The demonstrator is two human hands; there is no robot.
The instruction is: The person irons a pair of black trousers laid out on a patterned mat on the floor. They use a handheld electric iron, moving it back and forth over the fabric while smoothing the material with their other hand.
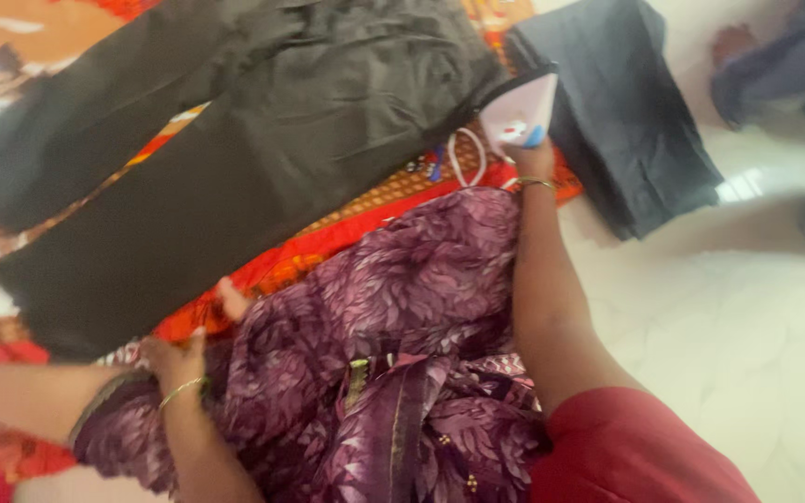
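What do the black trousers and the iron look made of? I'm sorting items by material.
Black trousers: woven cloth, matte, seemingly smooth; it lies flat and soft. Iron: apparently white plastic body with a glossy sheen, blue trim; its soleplate is hidden.

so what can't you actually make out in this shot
Head view only:
- Right hand: its grip on the iron is hidden behind the iron's body.
- Left hand: fingers partly buried in the purple cloth.
- Black trousers: top cut off by the frame edge.
- Person at top right: blurred, cropped.
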